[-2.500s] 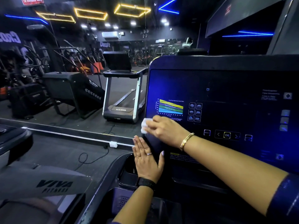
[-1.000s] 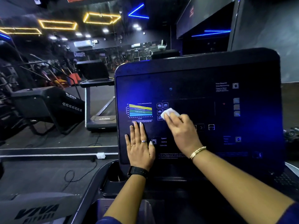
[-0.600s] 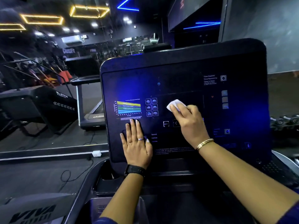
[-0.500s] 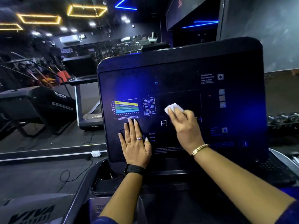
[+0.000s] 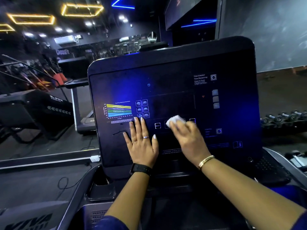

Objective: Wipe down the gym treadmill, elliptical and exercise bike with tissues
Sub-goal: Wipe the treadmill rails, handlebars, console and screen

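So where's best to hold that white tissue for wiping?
Probably at its lower edge, coming from below as the right hand does: the tissue is a small soft wad against the sloping console, so a hand laid over it presses it flat.

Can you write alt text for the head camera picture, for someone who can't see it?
A person's right hand holds a white tissue against a dark treadmill console, while the left hand lies flat on it. Behind, a dim gym with neon lights.

The left hand lies on the dark flat treadmill console, mid-frame, left of the right hand. Under that hand sits a crumpled white tissue
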